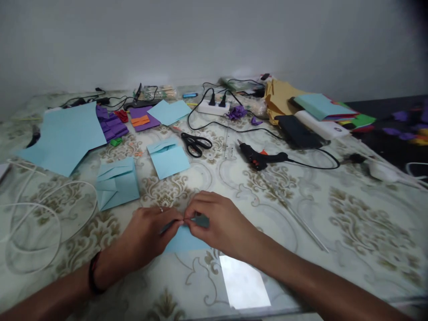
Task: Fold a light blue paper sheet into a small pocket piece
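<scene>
A light blue piece of paper [186, 240] lies low in the middle of the table, partly hidden under my fingers. My left hand [152, 229] pinches its upper edge from the left. Close beside it, almost touching, my right hand [214, 218] pinches the same edge, thumb and fingertips together. A raised flap of the paper shows between the fingers. Just beyond my hands lie a folded light blue paper piece [170, 161] with a slit-like fold and a larger folded blue paper piece [117, 187].
Black scissors [196, 143] and a glue gun [262, 156] lie ahead, its cord running right. A large blue sheet [67, 138] is at left near a white cable [60, 232]. A power strip [214, 107] sits at the back; a white paper piece [245, 283] lies near my right forearm.
</scene>
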### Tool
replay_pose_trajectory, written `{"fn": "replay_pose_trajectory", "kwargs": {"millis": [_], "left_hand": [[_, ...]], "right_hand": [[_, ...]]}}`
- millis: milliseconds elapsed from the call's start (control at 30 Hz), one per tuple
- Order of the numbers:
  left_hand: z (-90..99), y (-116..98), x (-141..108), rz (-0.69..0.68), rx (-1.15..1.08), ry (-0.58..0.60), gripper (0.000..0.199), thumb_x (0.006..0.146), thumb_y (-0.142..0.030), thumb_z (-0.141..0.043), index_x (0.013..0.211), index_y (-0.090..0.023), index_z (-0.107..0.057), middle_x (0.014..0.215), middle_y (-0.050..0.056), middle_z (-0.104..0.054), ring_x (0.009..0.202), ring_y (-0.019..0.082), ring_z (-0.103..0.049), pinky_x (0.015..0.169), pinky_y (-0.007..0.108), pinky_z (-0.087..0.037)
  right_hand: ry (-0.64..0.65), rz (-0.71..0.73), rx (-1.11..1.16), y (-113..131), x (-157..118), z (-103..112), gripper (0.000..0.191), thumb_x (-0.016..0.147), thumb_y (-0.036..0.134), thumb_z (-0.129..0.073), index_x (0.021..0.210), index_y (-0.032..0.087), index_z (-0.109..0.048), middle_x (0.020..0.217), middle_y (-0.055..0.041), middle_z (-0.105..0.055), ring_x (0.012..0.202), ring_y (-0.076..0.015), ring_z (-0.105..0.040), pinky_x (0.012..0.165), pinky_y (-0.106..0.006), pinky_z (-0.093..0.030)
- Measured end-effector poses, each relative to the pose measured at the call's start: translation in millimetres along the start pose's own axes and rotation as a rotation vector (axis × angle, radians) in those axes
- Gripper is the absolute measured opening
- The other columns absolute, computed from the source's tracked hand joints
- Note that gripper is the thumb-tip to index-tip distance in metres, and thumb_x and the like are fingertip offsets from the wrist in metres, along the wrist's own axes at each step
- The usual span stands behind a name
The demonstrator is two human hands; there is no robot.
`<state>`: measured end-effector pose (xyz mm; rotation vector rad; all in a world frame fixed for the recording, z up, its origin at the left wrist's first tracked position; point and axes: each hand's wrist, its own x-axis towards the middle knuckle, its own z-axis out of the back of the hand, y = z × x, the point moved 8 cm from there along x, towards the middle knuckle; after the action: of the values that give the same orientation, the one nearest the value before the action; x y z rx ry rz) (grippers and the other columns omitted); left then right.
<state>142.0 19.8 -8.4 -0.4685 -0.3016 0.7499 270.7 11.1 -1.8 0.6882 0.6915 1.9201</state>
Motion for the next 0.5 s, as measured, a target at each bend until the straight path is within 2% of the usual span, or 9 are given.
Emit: {"fn": "replay_pose_trajectory", "kwargs": {"millis": [100, 200, 367, 500], "left_hand": [[-4.3, -6.2, -2.1, -0.101, 0.014, 0.002, 0.021, 0.097, -0.013, -0.053, 0.093, -0.021, -0.072, 0.082, 0.002, -0.077, 0.069, 0.017, -0.071, 0.064, 0.028, -0.050], [-1.6, -2.4, 1.9, -0.092, -0.008, 0.003, 0.021, 0.098, -0.015, -0.052, 0.092, -0.021, -0.071, 0.080, 0.001, -0.075, 0.069, 0.016, -0.070, 0.065, 0.027, -0.050], [10.8, 22.4, 10.3, 0.072, -0.133, 0.009, 0.016, 0.098, -0.020, -0.057, 0.093, -0.020, -0.072, 0.087, 0.001, -0.078, 0.074, 0.014, -0.071, 0.071, 0.024, -0.051], [17.2, 42.5, 13.2, 0.206, -0.180, 0.060, 0.021, 0.099, -0.030, -0.057, 0.092, -0.020, -0.073, 0.085, -0.001, -0.078, 0.073, 0.014, -0.068, 0.066, 0.023, -0.049]], "right_hand": [[0.017, 0.023, -0.036, -0.8, -1.0, -2.5, 0.013, 0.076, 0.005, -0.072, 0.081, 0.016, -0.073, 0.080, -0.0017, -0.071, 0.078, -0.0184, -0.065, 0.077, -0.031, -0.047], [0.030, 0.034, -0.027, -7.0, -0.6, 1.9, 0.014, 0.073, 0.003, -0.069, 0.078, 0.016, -0.071, 0.079, -0.0010, -0.069, 0.076, -0.0171, -0.063, 0.075, -0.029, -0.045], [0.067, -0.116, 0.081, -39.0, 4.0, 25.0, 0.018, 0.070, -0.001, -0.064, 0.073, 0.017, -0.068, 0.076, 0.0015, -0.068, 0.070, -0.0127, -0.060, 0.068, -0.024, -0.044], [0.057, -0.204, 0.201, -57.8, 4.0, 50.9, 0.015, 0.071, 0.004, -0.061, 0.071, 0.018, -0.066, 0.074, 0.0018, -0.069, 0.070, -0.0136, -0.062, 0.067, -0.024, -0.046]]}}
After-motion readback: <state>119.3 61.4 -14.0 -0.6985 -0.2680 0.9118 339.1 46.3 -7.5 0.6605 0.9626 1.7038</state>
